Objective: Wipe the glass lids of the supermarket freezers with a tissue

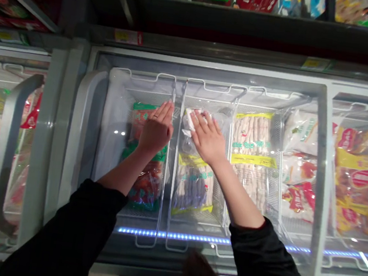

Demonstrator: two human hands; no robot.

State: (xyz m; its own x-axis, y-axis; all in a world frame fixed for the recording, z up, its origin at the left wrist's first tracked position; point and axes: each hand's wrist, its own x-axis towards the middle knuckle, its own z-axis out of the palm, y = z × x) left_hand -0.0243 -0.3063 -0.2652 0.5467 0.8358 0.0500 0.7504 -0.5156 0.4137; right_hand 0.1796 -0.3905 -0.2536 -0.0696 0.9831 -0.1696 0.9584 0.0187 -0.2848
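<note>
My left hand (158, 123) lies flat, fingers stretched out and close together, over the freezer's glass lid (111, 146). Beneath it, inside the freezer, are red-and-green food packs (147, 183). To its right my right hand (209, 137) is also flat, its fingers slightly spread. Crumpled white material (188, 119), like a tissue or thin wipe, shows at and beside its fingertips; the hand covers the rest. I cannot tell whether this lies on the glass or below it. Below the right hand is a yellow-edged pack of pale and grey sticks (194, 187).
White wire baskets (171, 163) divide the freezer. Yellow-edged packs (252, 133) and white-and-red bags (301, 171) lie to the right. A curved grey handle (83, 129) runs along the lid's left side. A shelf ledge (216, 49) with price tags crosses behind.
</note>
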